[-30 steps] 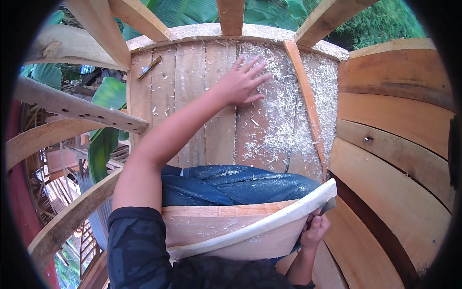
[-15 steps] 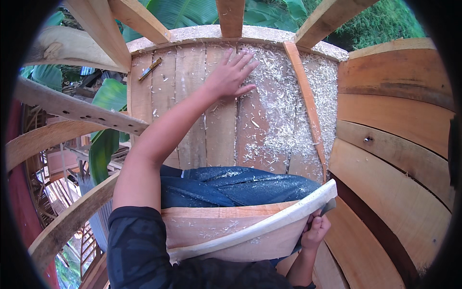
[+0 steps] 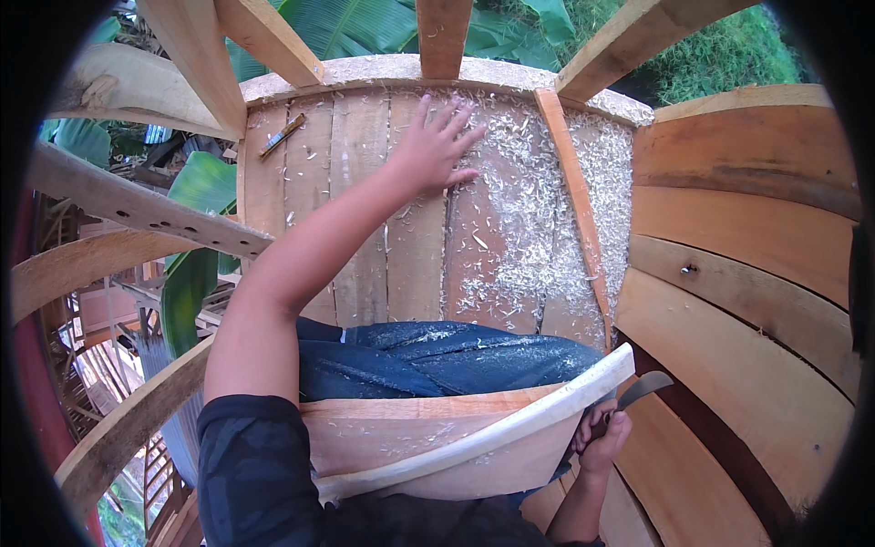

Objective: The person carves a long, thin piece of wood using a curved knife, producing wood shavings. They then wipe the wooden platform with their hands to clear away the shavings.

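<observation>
My left hand [image 3: 436, 150] is stretched out over the plank floor [image 3: 360, 182], fingers spread and holding nothing. It lies at the left edge of a layer of pale wood shavings [image 3: 533, 214]. Low on the right, my right hand [image 3: 600, 436] is closed around the handle of a knife with a dark curved blade [image 3: 645, 387]. The blade points up and to the right, just past the end of a wooden board [image 3: 456, 447] lying across my body. A pale curved edge [image 3: 492, 424] runs along that board. The knife's handle is mostly hidden by my fingers.
A narrow orange-brown batten [image 3: 579, 205] lies across the shavings. Upright wooden ribs [image 3: 441, 41] and a curved beam [image 3: 383, 69] border the far end. Planked sides [image 3: 743, 219] rise at the right. A small yellow-and-dark object [image 3: 282, 135] lies at the far left.
The knife blade, mostly hidden behind the board's end before, now sticks out to the right. My left hand has shifted slightly, still spread over the planks.
</observation>
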Available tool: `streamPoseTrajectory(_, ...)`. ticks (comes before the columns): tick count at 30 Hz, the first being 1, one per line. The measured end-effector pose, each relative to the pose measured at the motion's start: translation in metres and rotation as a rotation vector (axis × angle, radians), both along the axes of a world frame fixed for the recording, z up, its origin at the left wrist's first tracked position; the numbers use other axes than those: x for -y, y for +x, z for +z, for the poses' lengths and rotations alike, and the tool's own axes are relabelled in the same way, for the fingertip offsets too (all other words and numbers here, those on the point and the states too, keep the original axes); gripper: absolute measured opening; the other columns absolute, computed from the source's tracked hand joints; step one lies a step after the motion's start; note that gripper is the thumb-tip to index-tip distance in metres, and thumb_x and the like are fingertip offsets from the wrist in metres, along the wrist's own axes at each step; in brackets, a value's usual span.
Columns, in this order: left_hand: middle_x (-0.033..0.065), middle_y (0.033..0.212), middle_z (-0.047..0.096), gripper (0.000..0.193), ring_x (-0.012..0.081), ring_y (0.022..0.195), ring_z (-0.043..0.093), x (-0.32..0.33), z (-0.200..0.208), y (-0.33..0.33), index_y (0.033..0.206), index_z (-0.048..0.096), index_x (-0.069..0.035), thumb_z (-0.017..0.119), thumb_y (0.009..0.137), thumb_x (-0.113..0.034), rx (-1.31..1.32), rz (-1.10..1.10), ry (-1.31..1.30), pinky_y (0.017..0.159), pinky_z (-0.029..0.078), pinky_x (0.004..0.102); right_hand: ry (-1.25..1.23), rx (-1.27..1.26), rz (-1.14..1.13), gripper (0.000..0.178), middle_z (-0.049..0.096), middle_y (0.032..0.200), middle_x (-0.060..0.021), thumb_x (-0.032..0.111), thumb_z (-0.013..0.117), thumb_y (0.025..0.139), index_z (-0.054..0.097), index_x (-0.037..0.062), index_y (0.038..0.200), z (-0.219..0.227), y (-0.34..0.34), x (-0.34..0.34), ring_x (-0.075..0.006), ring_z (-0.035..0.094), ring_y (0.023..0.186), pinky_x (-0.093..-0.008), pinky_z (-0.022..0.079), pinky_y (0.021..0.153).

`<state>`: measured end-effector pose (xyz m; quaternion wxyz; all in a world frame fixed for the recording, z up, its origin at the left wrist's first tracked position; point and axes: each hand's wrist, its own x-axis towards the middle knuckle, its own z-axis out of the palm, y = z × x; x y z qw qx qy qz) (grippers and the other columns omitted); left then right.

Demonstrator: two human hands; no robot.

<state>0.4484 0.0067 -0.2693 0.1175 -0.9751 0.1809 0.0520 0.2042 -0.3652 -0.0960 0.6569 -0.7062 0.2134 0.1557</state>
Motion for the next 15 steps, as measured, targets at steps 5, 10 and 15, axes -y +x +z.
streamPoseTrajectory(5, 0.0081, 0.159, 0.030, 0.070, 0.0284, 0.147, 0.028, -0.007, -0.018, -0.009, 0.154, 0.028, -0.030, 0.033, 0.095, -0.068, -0.067, -0.272, -0.289, 0.121, 0.011, 0.0543, -0.074, 0.040, 0.055, 0.043, 0.044, 0.054, -0.0018, 0.043, 0.047, 0.102, 0.044, 0.0074, 0.079, 0.008, 0.058, 0.009, -0.0076, 0.041, 0.039, -0.0223, 0.036, 0.037)
streamPoseTrajectory(10, 0.0091, 0.159, 0.030, 0.070, 0.0319, 0.146, 0.029, -0.041, -0.018, -0.005, 0.153, 0.031, -0.028, 0.038, 0.095, -0.066, 0.017, -0.109, -0.246, 0.120, 0.011, 0.0575, -0.249, -0.114, 0.273, 0.032, 0.045, 0.057, 0.0016, 0.036, 0.047, 0.103, 0.050, 0.0079, 0.086, -0.027, 0.157, 0.000, -0.0074, 0.045, 0.042, -0.0235, 0.040, 0.038)
streamPoseTrajectory(15, 0.0116, 0.158, 0.030, 0.076, 0.0382, 0.146, 0.026, -0.062, -0.003, -0.018, 0.154, 0.030, -0.022, 0.041, 0.093, -0.066, 0.120, 0.321, -0.180, 0.118, 0.011, 0.0613, -0.296, -0.234, 0.363, 0.032, 0.048, 0.059, 0.0002, 0.031, 0.049, 0.103, 0.054, 0.0038, 0.088, -0.092, 0.188, -0.012, -0.0081, 0.046, 0.044, -0.0247, 0.039, 0.040)
